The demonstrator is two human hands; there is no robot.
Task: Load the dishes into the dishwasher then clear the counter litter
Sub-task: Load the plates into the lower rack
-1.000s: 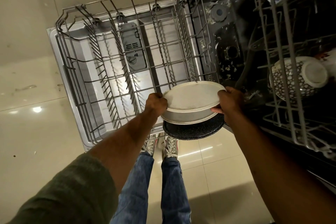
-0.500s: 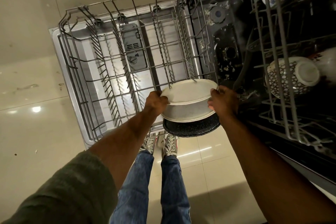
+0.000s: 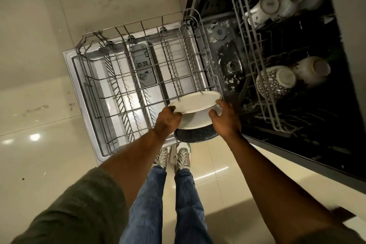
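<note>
I hold a stack of dishes over the near right corner of the pulled-out lower rack [image 3: 118,83]. On top lies a white plate [image 3: 195,102], under it a second white plate [image 3: 195,122], and at the bottom a dark speckled plate [image 3: 196,135]. My left hand [image 3: 167,118] pinches the left rim of the top white plate. My right hand [image 3: 224,118] grips the stack's right side, fingers on the top plate's edge. The top plate is tilted, its far edge against the rack's wires. The rack holds no dishes.
The open dishwasher door [image 3: 83,93] lies flat under the rack. The upper rack [image 3: 257,61] at right holds several upturned cups, among them a patterned mug [image 3: 275,83]. The dark tub floor [image 3: 229,61] shows food bits. My shoes [image 3: 174,156] stand on glossy tiles.
The view has pulled back and shifted. The top white plate has tilted up off the stack toward the rack, and my right hand's fingers have slid onto its edge.
</note>
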